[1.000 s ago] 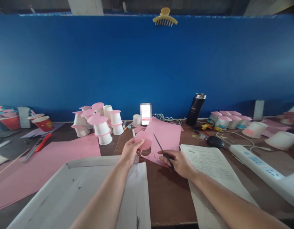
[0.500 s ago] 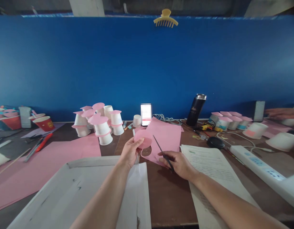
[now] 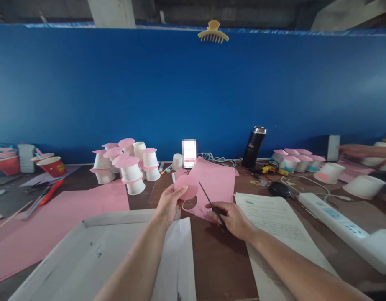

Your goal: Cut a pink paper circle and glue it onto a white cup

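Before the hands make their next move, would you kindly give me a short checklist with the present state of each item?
1. Left hand has a grip on the pink disc: ok, thumb on its face.
2. Right hand holds the dark scissors: ok, tip pointing away from the person.
3. Scissor blades closed: cannot tell, they look too thin here.
4. Disc apart from the pink sheet: cannot tell, the two overlap in view.
5. Printed page uncovered: not ok, the right forearm crosses over part of it.
6. Co-worker's hand clear of both hands: ok, off at the far right.
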The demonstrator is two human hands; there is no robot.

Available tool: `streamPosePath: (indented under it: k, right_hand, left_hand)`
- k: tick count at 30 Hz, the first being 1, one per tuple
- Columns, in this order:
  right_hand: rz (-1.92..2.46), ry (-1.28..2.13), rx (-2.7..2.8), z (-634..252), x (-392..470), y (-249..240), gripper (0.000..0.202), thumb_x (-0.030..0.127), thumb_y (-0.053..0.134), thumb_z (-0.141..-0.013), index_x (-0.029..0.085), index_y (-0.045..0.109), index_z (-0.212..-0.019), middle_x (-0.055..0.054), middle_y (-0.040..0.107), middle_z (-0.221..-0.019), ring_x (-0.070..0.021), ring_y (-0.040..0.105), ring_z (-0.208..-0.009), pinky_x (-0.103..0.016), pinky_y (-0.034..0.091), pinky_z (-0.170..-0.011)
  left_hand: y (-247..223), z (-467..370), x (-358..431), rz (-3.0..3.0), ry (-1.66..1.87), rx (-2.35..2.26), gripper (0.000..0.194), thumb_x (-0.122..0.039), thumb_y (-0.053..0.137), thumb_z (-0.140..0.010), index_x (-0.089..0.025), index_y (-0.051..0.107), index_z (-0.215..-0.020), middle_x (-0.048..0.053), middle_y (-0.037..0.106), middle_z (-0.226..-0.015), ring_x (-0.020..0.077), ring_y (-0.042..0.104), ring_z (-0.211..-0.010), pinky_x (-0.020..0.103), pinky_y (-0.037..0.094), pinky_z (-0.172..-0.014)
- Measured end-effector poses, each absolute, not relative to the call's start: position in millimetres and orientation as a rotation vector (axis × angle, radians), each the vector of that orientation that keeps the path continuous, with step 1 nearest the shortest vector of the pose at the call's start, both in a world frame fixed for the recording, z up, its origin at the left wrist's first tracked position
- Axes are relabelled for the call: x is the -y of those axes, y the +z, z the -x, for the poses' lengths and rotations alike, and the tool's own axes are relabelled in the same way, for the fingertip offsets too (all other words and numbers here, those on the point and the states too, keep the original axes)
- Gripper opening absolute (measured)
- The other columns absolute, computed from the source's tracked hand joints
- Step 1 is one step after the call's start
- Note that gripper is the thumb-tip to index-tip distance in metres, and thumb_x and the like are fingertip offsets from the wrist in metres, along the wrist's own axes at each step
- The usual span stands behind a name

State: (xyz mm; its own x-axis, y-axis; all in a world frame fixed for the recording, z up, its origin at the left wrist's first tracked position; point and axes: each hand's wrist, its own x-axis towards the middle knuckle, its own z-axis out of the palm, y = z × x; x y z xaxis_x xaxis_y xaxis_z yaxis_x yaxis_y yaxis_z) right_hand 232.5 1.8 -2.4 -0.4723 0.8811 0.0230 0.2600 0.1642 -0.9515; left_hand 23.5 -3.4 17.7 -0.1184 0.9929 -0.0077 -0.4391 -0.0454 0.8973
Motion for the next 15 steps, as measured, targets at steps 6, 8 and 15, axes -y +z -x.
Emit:
streamPosePath:
  k: [6,8,15]
  right_hand:
    - [1.075,1.301,1.844,-233.1,-2.5,-3.5,0.045,0.049,0.065,-0.076,0.014,0.065,-0.105,0.002,0.056,-0.058,-0.0103,0.05,-0.052,-0.021,0.04,-0.049]
    - [1.076,1.296,1.842,-232.9,-2.3,-3.4,0.046,0.049,0.065,-0.076,0.014,0.065,-0.105,0.002,0.055,-0.058,-0.0098,0.049,-0.051,-0.021,0.04,-0.048]
    - [1.059,1.332,1.822,-232.2,-0.5,-0.8,0.049,0.05,0.065,-0.076,0.012,0.064,-0.108,0.002,0.054,-0.057,-0.0092,0.048,-0.049,-0.021,0.039,-0.046]
  left_hand:
    - [14.2,-22.4,1.7,-0.827,1.489,-0.96,0.037,-0.034,0.077,-0.064,-0.012,0.068,-0.093,0.007,0.07,-0.084,0.0127,0.061,-0.067,0.021,0.045,-0.058]
    - [13.3,-22.1,0.9,-0.828,1.492,-0.97,0.038,-0.034,0.078,-0.063,-0.012,0.069,-0.092,0.008,0.07,-0.085,0.0129,0.061,-0.068,0.022,0.045,-0.059]
    - [11.7,-21.6,0.0,-0.84,1.485,-0.943,0.041,-0.036,0.079,-0.061,-0.012,0.069,-0.094,0.009,0.07,-0.088,0.015,0.063,-0.072,0.025,0.047,-0.064]
